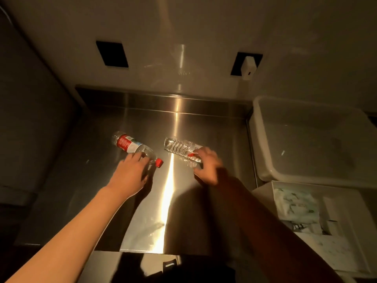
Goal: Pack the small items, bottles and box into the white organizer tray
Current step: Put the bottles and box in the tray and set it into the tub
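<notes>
My right hand [208,166] blurs where its fingers curl around the neck end of the clear bottle [180,149], hiding the cap. My left hand [130,172] lies on the red-labelled bottle [132,147]; whether those fingers grip, I cannot tell. Both bottles lie flat on the steel tabletop [204,123], long axes diagonal, bases pointing far-left, the red cap [159,162] toward me. The white tray [263,139] sits right, its contents murky.

A brushed steel worktop [183,127] carries two clear plastic bottles lying on their sides. The red-labelled bottle [130,145] lies left of the ribbed bottle [179,149], with a hand on each.
</notes>
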A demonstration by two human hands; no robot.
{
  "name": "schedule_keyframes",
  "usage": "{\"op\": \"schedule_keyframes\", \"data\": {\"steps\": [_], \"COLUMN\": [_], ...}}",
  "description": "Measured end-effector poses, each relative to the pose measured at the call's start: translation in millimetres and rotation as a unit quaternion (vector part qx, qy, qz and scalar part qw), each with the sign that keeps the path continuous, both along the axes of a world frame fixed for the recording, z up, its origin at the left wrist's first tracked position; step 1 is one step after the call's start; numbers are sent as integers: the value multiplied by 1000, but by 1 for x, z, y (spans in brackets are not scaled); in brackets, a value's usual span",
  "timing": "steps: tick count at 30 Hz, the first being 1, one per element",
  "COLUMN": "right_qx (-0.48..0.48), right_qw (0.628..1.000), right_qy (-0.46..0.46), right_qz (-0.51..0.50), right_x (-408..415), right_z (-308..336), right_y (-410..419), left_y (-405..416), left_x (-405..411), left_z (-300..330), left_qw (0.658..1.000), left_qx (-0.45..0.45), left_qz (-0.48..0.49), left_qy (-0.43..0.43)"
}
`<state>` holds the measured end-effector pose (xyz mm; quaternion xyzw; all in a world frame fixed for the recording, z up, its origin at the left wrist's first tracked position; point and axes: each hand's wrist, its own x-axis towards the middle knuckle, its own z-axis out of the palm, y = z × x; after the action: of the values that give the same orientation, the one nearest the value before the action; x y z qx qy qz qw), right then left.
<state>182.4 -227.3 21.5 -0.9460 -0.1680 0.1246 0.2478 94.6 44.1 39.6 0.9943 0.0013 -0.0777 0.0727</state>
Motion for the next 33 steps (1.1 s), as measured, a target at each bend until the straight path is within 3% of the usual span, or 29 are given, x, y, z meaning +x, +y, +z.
{"op": "schedule_keyframes", "data": {"steps": [8, 12, 18, 23, 27, 33], "right_qx": [-26, -104, -124, -47, -19, 5], "right_qw": [1000, 994, 992, 997, 997, 998], "right_qy": [-9, -24, -36, 51, 48, 21], "right_qz": [9, 31, 10, -42, -53, -54], "right_x": [32, 36, 44, 23, 7, -4], "right_z": [-12, -28, -29, -42, -47, -37], "right_y": [24, 31, 44, 48, 47, 25], "left_y": [43, 52, 57, 52, 46, 28], "left_x": [40, 57, 69, 58, 34, 13], "left_z": [-20, -28, -31, -34, -41, -29], "left_qw": [1000, 999, 998, 998, 996, 998], "left_qx": [28, 32, 54, 64, 30, -1], "left_qz": [-4, -17, 7, 7, 26, 51], "left_qy": [7, 31, 40, 27, 86, 48]}}
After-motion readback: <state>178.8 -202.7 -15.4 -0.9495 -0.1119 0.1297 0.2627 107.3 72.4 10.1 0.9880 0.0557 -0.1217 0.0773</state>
